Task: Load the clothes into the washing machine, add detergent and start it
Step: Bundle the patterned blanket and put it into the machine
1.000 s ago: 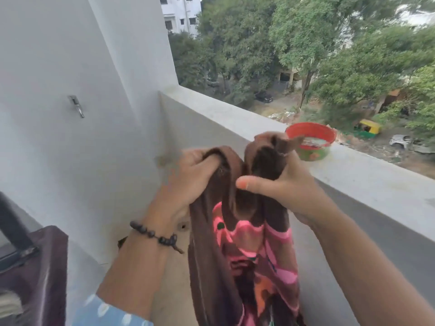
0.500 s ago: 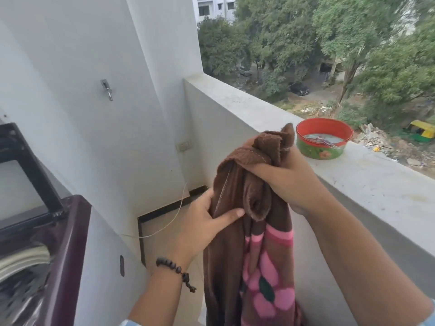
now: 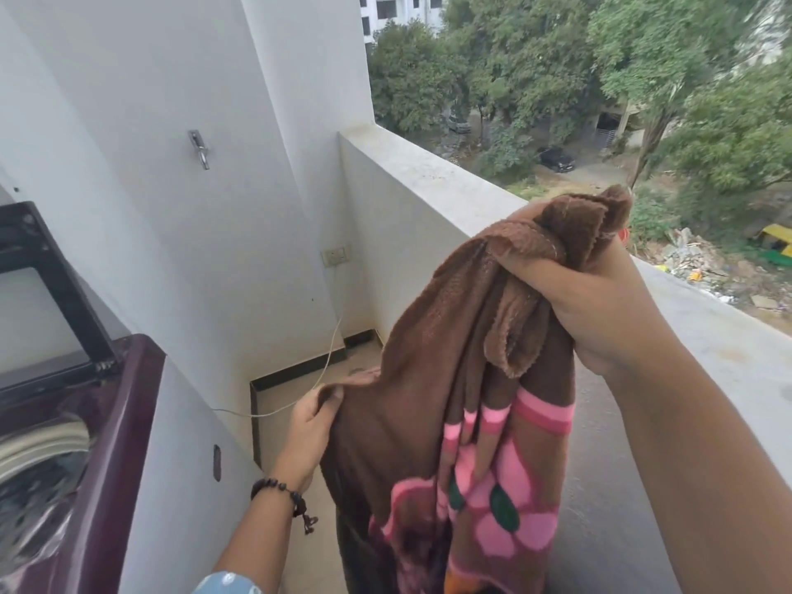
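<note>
Right hand [image 3: 600,310] grip bunches the brown towel [image 3: 463,379] at top; left hand [image 3: 310,422] pinches its edge. Towel hangs right of open washing machine [image 3: 107,422]. Advice: gather trailing length before lowering into drum.

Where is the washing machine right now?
The washing machine sits at the head view's lower left, lid up, against the white wall, left of the left hand.
</note>
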`<state>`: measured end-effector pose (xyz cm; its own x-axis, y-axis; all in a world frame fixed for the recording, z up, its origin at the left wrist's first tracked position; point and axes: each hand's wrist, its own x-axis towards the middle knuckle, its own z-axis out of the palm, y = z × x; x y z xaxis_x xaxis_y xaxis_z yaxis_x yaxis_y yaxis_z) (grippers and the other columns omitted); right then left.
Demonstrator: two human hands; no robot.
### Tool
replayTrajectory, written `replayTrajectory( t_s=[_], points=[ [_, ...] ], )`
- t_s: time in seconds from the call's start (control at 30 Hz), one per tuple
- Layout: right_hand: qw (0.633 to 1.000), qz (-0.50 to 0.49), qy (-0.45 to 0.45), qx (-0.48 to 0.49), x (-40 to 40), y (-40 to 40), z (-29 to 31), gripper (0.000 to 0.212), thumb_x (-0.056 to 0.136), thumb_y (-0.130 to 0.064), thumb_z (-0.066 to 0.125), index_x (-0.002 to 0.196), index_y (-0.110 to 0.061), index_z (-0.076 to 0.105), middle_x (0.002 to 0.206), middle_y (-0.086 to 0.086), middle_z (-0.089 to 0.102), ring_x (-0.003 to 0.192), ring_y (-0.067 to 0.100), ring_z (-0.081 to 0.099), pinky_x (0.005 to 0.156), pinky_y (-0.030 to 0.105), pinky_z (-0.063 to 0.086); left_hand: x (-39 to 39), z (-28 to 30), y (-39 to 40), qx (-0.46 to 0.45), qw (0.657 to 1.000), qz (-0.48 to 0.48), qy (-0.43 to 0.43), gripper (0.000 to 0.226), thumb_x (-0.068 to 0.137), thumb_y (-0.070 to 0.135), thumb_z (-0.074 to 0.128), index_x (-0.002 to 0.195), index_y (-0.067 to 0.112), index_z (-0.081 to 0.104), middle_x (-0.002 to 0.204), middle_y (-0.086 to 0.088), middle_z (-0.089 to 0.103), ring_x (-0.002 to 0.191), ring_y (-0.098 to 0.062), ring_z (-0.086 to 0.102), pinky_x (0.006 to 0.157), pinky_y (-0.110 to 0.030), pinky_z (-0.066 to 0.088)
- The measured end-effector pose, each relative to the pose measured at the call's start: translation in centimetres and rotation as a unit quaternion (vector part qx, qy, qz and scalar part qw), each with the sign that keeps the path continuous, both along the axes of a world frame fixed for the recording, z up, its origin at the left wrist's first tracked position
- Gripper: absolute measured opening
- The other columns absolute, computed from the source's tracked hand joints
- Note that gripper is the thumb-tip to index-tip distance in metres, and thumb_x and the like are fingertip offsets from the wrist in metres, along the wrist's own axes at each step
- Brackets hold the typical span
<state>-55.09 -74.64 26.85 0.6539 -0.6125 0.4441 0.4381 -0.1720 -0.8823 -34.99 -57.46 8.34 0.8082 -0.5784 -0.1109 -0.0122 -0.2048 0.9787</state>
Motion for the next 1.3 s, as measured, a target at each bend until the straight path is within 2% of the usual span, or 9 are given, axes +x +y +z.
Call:
replayTrajectory(
  t_s=[0.17,0.33,0.43,0.53,0.63,0.77,0.9,1.07,1.3],
  points=[
    [0.999,0.020,0.047,-0.001,0.3,0.0,-1.7,0.022,0.089,0.001,0.061,0.107,-0.011,0.067,0.098,0.004,0.072,0.093,0.013,0.068,0.083,0.024,0.053,-0.6,8.0,-1.8,-0.090,0.991,-0.020,-0.097,0.026,0.098,0.000,0.049,0.089,0.014,0.069,0.075,0.011,0.073,0.075,-0.002,0.066,0.068,-0.014,0.053],
    [0.987,0.097,0.131,0.004,1.9,2.1,-4.0,0.059,0.091,-0.005,0.063,0.143,-0.025,0.043,0.133,-0.002,0.059,0.125,0.004,0.054,0.105,0.025,0.044,-4.4,14.9,-3.7,-0.077,0.939,-0.140,-0.305,0.031,0.087,-0.005,0.059,0.087,0.023,0.070,0.081,0.013,0.074,0.082,-0.001,0.069,0.075,-0.013,0.050],
    [0.976,0.156,0.145,0.036,2.3,2.7,-4.6,0.077,0.083,-0.005,0.071,0.147,-0.027,0.035,0.126,-0.011,0.064,0.118,0.003,0.059,0.096,0.021,0.048,-6.2,16.5,-4.2,-0.067,0.908,-0.165,-0.379,0.029,0.083,0.003,0.065,0.089,0.030,0.068,0.085,0.009,0.076,0.084,-0.006,0.071,0.078,-0.026,0.056],
    [0.970,0.166,0.177,0.013,1.8,2.3,-4.2,0.052,0.076,-0.001,0.076,0.122,-0.020,0.060,0.104,-0.007,0.073,0.100,0.005,0.068,0.082,0.018,0.053,-5.7,16.1,-4.4,-0.065,0.921,-0.157,-0.350,0.020,0.081,0.011,0.063,0.093,0.027,0.064,0.080,0.001,0.075,0.078,-0.020,0.071,0.078,-0.042,0.057],
    [0.977,0.105,0.185,-0.002,1.7,1.9,-4.1,0.024,0.077,-0.002,0.078,0.099,-0.002,0.068,0.091,0.011,0.073,0.086,0.011,0.069,0.080,0.029,0.058,-5.4,14.3,-4.4,-0.087,0.954,-0.180,-0.223,0.021,0.087,0.001,0.060,0.095,0.020,0.062,0.075,0.001,0.072,0.070,-0.016,0.066,0.069,-0.031,0.054],
    [0.990,0.046,0.120,0.053,1.8,1.7,-3.5,0.013,0.078,0.003,0.074,0.086,0.003,0.064,0.075,0.005,0.072,0.075,0.012,0.070,0.074,0.026,0.058,-5.9,9.8,-3.7,-0.114,0.968,-0.219,-0.035,0.021,0.089,0.016,0.067,0.109,0.014,0.063,0.105,-0.008,0.072,0.098,-0.023,0.068,0.086,-0.033,0.056],
    [0.994,0.049,0.072,0.058,1.5,1.4,-2.2,0.012,0.079,0.005,0.071,0.084,-0.003,0.064,0.073,0.001,0.068,0.075,0.012,0.068,0.071,0.025,0.055,-5.9,4.1,-2.6,-0.004,0.978,-0.204,-0.031,0.019,0.092,0.012,0.064,0.107,0.024,0.066,0.103,0.006,0.074,0.102,-0.016,0.069,0.086,-0.031,0.057],
    [0.997,0.064,0.028,0.023,0.3,0.7,-0.7,0.015,0.074,-0.004,0.076,0.082,-0.007,0.064,0.077,0.003,0.065,0.077,0.016,0.065,0.072,0.027,0.054,-3.1,-1.7,-0.4,0.098,0.986,-0.133,-0.036,0.010,0.095,0.015,0.059,0.101,0.014,0.068,0.103,-0.010,0.072,0.102,-0.027,0.067,0.081,-0.025,0.055],
    [0.999,0.045,0.017,0.016,-0.8,-0.2,0.6,0.013,0.068,-0.015,0.074,0.078,-0.012,0.067,0.077,0.000,0.068,0.079,0.015,0.067,0.075,0.028,0.056,0.7,0.1,0.9,0.008,0.997,0.040,-0.060,0.019,0.098,0.007,0.052,0.091,0.012,0.070,0.092,-0.005,0.072,0.091,-0.021,0.065,0.072,-0.017,0.050]
  ],
)
